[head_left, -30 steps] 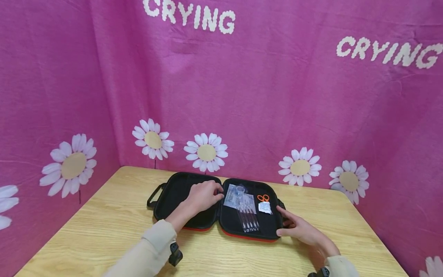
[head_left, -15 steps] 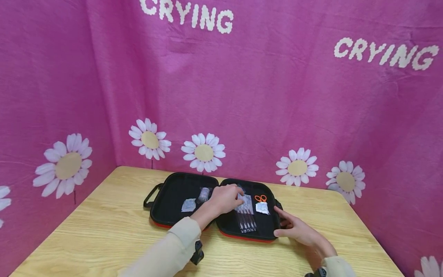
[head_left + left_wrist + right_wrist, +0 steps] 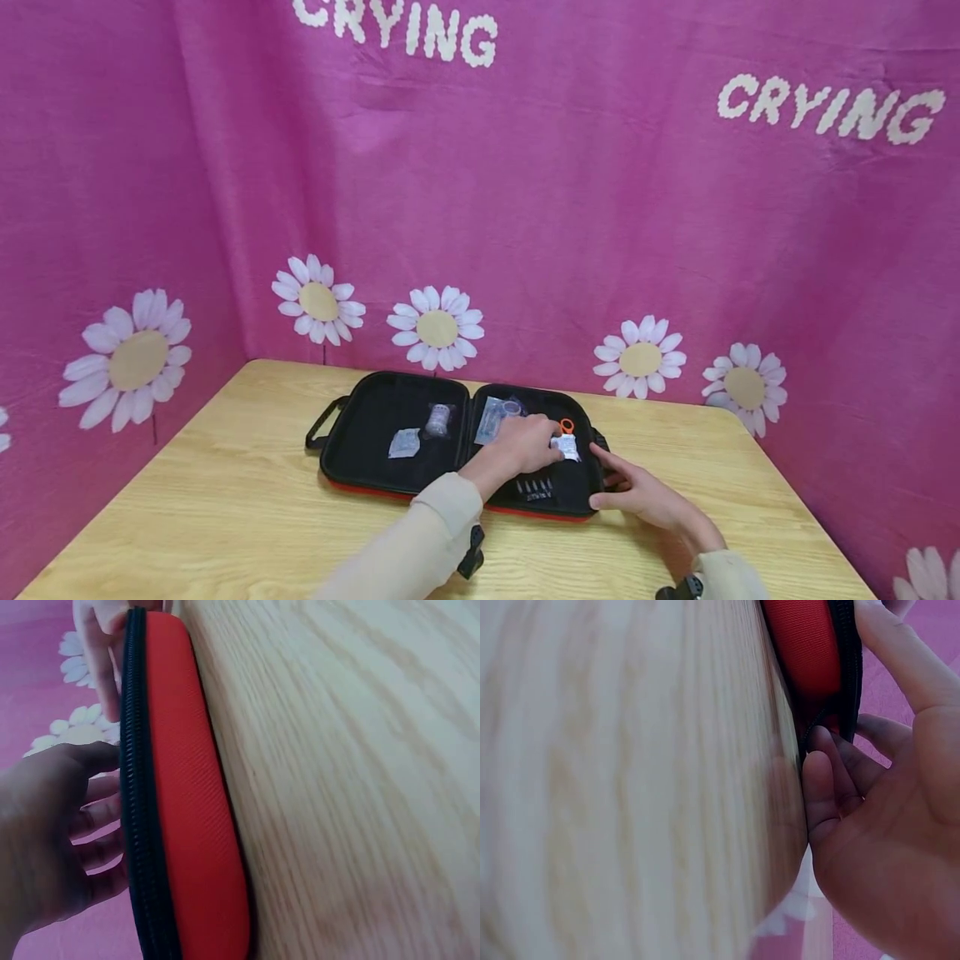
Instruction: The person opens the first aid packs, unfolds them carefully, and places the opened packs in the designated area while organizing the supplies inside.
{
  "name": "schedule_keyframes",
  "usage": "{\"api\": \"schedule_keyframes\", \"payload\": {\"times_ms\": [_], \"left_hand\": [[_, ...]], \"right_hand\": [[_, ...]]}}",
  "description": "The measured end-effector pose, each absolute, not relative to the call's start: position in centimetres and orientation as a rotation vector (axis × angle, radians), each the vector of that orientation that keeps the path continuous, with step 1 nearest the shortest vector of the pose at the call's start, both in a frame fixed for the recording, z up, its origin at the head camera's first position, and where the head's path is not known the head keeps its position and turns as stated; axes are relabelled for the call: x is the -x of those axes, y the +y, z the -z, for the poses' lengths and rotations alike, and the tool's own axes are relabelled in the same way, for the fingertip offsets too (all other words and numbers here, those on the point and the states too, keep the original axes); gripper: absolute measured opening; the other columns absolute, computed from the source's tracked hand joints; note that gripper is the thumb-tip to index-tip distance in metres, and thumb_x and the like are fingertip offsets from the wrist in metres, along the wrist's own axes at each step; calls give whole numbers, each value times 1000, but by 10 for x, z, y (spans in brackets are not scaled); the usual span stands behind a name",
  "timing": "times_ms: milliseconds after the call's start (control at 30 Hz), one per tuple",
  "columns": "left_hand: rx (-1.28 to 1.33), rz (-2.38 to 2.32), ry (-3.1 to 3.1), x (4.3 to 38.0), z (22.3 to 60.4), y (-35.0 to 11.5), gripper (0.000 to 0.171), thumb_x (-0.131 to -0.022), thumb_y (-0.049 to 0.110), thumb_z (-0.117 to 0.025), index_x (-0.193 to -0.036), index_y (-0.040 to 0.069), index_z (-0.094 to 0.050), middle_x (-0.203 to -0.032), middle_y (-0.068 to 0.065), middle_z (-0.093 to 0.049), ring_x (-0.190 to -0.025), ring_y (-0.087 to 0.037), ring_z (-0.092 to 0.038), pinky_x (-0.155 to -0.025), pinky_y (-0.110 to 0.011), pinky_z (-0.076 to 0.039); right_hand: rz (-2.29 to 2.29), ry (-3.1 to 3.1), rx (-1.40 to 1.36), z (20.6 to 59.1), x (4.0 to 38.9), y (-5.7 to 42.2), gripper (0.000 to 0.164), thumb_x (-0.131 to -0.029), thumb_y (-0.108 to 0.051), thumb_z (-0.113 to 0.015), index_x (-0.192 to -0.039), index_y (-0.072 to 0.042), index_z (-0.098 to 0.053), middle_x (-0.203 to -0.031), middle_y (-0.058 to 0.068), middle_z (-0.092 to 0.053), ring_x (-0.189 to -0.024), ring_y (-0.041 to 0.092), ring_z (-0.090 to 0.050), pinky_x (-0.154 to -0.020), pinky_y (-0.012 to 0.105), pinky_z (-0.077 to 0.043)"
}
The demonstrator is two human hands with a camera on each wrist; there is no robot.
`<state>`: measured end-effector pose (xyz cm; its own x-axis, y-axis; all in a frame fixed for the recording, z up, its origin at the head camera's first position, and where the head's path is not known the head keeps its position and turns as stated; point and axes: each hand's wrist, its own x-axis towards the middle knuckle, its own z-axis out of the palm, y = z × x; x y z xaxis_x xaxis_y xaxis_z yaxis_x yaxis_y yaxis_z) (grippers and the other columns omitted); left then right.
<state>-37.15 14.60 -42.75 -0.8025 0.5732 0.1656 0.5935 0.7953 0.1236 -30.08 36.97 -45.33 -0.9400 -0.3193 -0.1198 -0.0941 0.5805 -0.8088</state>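
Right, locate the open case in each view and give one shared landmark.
Head: the case, lower middle, lying open.
Left wrist: its red side, left of centre, nearly top to bottom.
Right wrist: its red end, top, right of centre.
Shared landmark: the wood-grain table.

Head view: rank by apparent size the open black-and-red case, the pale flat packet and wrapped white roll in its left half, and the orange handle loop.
1. Open black-and-red case
2. Pale flat packet and wrapped white roll: too alike to rank
3. Orange handle loop
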Motion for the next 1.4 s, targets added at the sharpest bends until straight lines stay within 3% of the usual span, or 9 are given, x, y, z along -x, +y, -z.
{"api": "schedule_keyframes", "payload": {"times_ms": [267, 533, 700, 1067, 1300, 1400], "left_hand": [[871, 213, -2898, 380, 438, 158, 27, -85, 46, -74, -100, 23, -73, -101, 4, -72, -96, -13, -67, -76, -38, -52], [870, 472, -2941, 389, 451, 151, 44, -84, 45, -75, -123, 25, -71, -115, 5, -72, -106, -13, -66, -86, -35, -52], [821, 661, -2950, 394, 457, 147, 44, -81, 44, -78, -121, 25, -72, -112, 6, -73, -100, -12, -65, -82, -34, -50], [714, 737, -2944, 394, 460, 149, 29, -81, 42, -79, -106, 26, -78, -105, 9, -74, -97, -12, -66, -79, -36, -48], [646, 820, -2931, 390, 459, 149, 12, -81, 39, -79, -83, 27, -78, -83, 14, -71, -79, -8, -61, -71, -35, -43], [650, 846, -2921, 390, 459, 148, 12, -82, 36, -77, -76, 27, -75, -74, 14, -66, -71, -5, -56, -66, -32, -41]], "right_hand": [[1299, 2551, 315, 454, 301, 370, 90, -89, -30, -74, -159, -12, -20, -135, 20, -48, -114, 27, -48, -91, 37, -43], [1278, 2575, 330, 454, 302, 369, 90, -89, -30, -74, -158, -9, -21, -134, 20, -49, -113, 25, -49, -92, 37, -42], [1270, 2580, 320, 454, 301, 367, 90, -88, -31, -75, -158, -10, -21, -134, 21, -49, -113, 26, -50, -92, 37, -43], [1280, 2572, 323, 455, 301, 369, 90, -89, -30, -74, -159, -11, -21, -136, 21, -48, -113, 26, -49, -91, 37, -43], [1274, 2576, 347, 455, 301, 370, 90, -89, -29, -74, -159, -9, -20, -138, 24, -46, -115, 27, -49, -89, 35, -43], [1269, 2575, 352, 455, 301, 370, 90, -89, -29, -74, -159, -10, -20, -140, 24, -44, -115, 28, -48, -90, 36, -43]]}}
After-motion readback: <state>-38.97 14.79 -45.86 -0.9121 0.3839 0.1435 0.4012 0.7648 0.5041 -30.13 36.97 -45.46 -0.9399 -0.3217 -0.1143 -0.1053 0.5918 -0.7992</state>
